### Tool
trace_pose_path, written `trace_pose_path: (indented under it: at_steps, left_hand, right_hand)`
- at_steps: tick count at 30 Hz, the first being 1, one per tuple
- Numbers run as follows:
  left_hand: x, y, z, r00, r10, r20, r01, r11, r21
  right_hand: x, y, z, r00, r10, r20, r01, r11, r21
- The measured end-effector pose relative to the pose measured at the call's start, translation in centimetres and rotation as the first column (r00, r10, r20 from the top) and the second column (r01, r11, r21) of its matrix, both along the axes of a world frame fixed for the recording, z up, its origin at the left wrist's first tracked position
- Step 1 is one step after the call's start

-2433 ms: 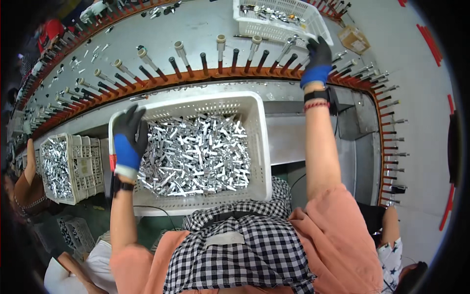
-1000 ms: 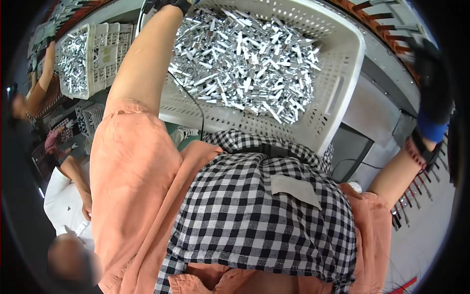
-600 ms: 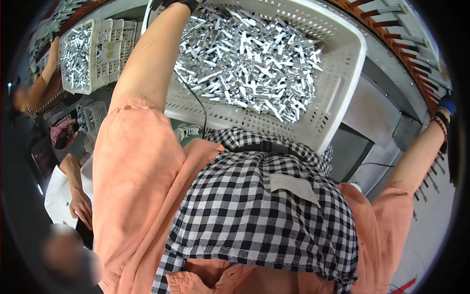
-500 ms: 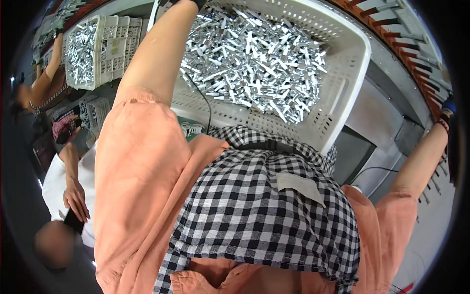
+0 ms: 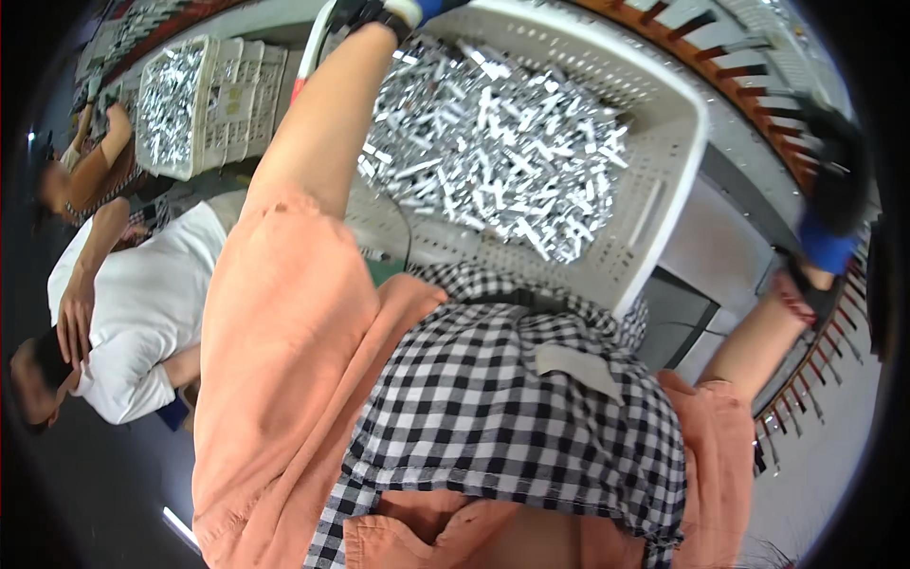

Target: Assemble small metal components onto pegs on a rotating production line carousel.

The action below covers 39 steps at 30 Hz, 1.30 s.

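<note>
Silvery metal parts (image 5: 493,152) filled the white basket (image 5: 678,180), within reach. Left hand (image 5: 379,9) was cropped, and the right hand (image 5: 834,190) blurred; neither grip could be told.

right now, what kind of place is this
Probably a factory assembly line. A white perforated plastic crate sits heaped with small silvery metal parts, a curved red-edged rack of metal pegs runs past it, and a second filled crate stands nearby.

L hand (image 5: 379,11) at far rim of white crate (image 5: 664,199) w/ small metal parts (image 5: 493,152); R hand (image 5: 834,190) gloved, near pegs.
</note>
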<state>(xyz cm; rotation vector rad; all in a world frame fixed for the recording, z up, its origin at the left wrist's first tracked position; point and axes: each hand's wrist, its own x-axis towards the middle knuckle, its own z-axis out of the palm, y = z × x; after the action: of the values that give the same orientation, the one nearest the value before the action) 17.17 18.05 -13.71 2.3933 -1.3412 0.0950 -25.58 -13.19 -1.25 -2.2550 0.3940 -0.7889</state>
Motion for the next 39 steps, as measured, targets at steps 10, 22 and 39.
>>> trace_pose_path:
  at_steps: [10,22,39]
  left_hand:
    - [0.0,1.2,-2.4,0.993,0.045,-0.112,-0.045,0.999,0.001]
    - [-1.6,0.7,-1.1,0.997,0.042,-0.063,-0.047,0.996,-0.080]
    - [-1.0,0.6,-0.8,0.996,0.025,-0.080,-0.027,0.999,-0.026]
  right_hand:
    - [3.5,8.1,-4.4,0.993,0.031,0.110,-0.098,0.719,0.688]
    - [-0.6,-12.9,-2.3,0.119,-0.726,0.677,0.572,0.607,0.551]
    - [4.3,7.9,3.6,1.000,-0.006,0.000,0.006,0.921,0.389]
